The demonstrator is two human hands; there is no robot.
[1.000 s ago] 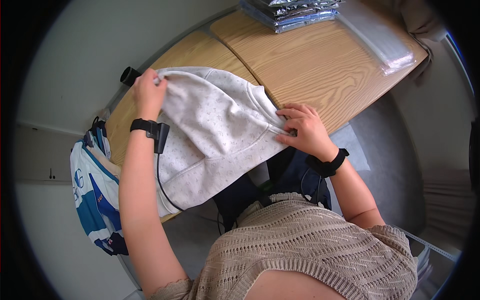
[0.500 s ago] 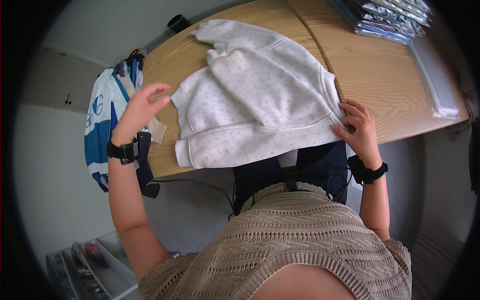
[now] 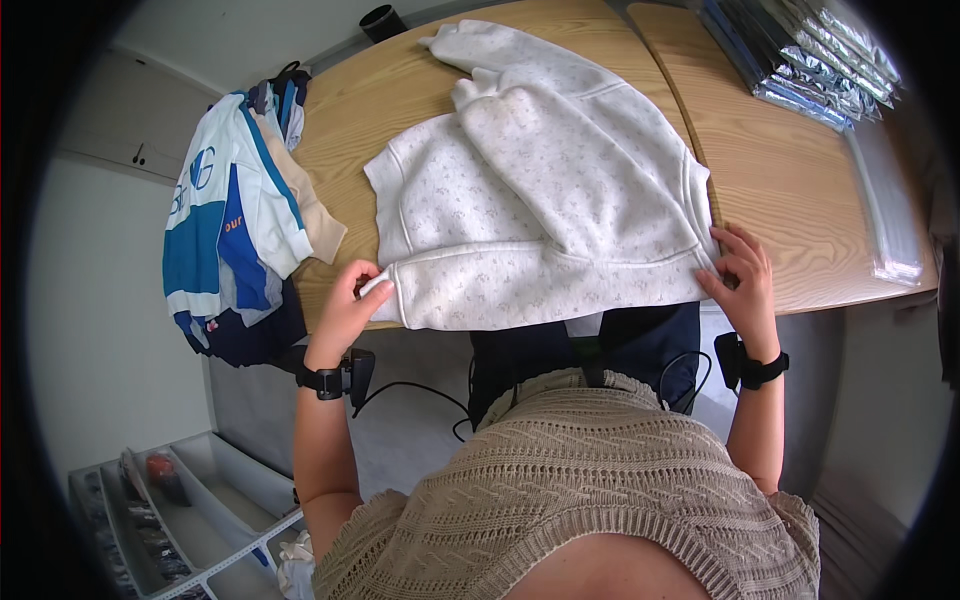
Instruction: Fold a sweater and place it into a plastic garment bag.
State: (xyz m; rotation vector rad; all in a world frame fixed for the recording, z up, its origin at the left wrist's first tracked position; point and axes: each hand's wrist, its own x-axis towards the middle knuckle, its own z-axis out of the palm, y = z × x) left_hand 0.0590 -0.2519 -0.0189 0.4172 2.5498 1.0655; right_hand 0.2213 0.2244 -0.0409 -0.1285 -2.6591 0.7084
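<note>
A white sweatshirt (image 3: 500, 180) with a small floral print lies on the wooden table, one sleeve folded across its body. Along the table's near edge runs its lower sleeve, cuff to the left. My left hand (image 3: 350, 305) pinches that cuff between thumb and fingers. At the opposite end, my right hand (image 3: 741, 268) grips the sweatshirt's edge by the near right corner, thumb beneath the curled fingers. A black strap with a small device sits on each wrist.
Left of the sweatshirt, a pile of clothes (image 3: 230, 215) hangs over the table edge. Silvery plastic packages (image 3: 820, 65) are stacked at the far right, with clear plastic bags (image 3: 890, 215) nearer. A black cup (image 3: 382, 24) stands at the back; a grey divided bin (image 3: 205, 500) is at lower left.
My left hand has come down from above the clothes pile and taken hold of the sleeve cuff. My right hand stays at the right corner. The view has shifted slightly.
</note>
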